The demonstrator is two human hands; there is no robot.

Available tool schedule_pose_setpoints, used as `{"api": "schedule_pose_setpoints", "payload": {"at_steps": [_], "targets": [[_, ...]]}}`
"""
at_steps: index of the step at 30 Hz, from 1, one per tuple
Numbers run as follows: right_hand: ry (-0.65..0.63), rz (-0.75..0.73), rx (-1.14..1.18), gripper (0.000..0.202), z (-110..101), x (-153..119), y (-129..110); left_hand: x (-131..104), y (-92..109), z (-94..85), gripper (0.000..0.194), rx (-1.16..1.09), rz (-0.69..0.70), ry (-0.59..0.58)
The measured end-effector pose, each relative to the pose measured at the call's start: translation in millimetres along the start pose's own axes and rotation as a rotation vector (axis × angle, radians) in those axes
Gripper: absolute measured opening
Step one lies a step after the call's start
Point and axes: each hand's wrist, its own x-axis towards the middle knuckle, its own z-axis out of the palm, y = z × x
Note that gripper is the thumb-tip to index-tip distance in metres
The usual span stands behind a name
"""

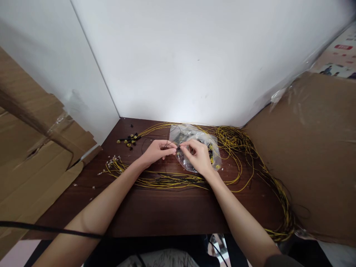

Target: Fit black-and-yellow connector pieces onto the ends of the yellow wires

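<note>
As I look down through the head camera, I have both hands meeting over the clear plastic bag, toward the back of the dark worktop. My right hand has its thumb and finger together on a small black piece, which sits between the two hands. My left hand has its thumb and fingertip brought together right beside that piece; whether they pinch it or only the thin dark wire there is too small for me to tell.

Black and yellow bits show in the bag near my right wrist. Left of the bag, I see loose black and yellow parts by the ends of some yellow wires. Nearer me, a long bundle of yellow and black wires runs under my forearms, with small white connectors at its left end. A tangled coil of yellow wire lies right of the bag, and more strands trail along the brown cardboard to the front edge.
</note>
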Motion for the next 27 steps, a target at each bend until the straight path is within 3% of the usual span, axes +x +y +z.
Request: {"api": "schedule_pose_setpoints", "payload": {"at_steps": [5,10,18,27], "targets": [[-0.028,-0.032,0.043,0.013,9.4,-3.5,-5.2,0.4,-1.0,0.0,0.029,-0.017,0.01,0.002],[-0.029,0.033,0.062,0.013,9.5,-3.2,-3.9,-0.4,2.0,-0.2,0.026,-0.05,0.004,0.021],[-0.038,0.176,0.187,0.029,7.0,-3.8,-10.2,1.4,1.7,-2.8,0.036,-0.227,0.01,0.172],[0.0,0.223,0.221,0.02,10.7,-3.6,-6.3,1.6,-0.3,1.1,0.038,-0.239,0.029,0.191]]}}
